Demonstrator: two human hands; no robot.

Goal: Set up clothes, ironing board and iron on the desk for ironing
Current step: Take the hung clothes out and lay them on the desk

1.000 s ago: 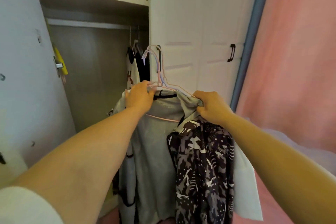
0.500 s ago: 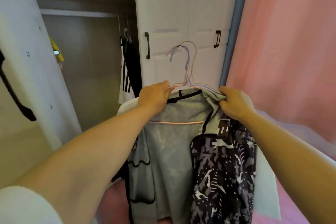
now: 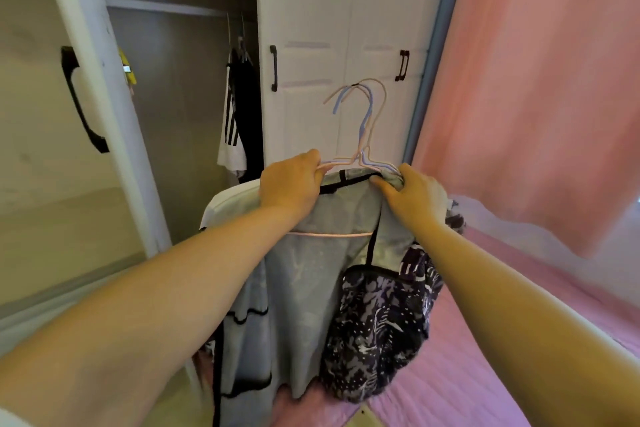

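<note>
My left hand (image 3: 291, 189) and right hand (image 3: 414, 196) both clamp the hangers (image 3: 363, 135) at their shoulders, hooks pointing to twelve o'clock, clothes (image 3: 311, 288) hanging toward six, clear of the wardrobe (image 3: 339, 10).

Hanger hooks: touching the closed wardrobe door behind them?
Cannot tell. The head view shows the hanger hooks overlapping the closed wardrobe door, with no depth cue for contact or gap.

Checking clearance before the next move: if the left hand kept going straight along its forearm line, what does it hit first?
Probably the closed white wardrobe door. The left hand, gripping the hangers, points up and forward at it, with only the hanger hooks between. Depth is unclear.
</note>
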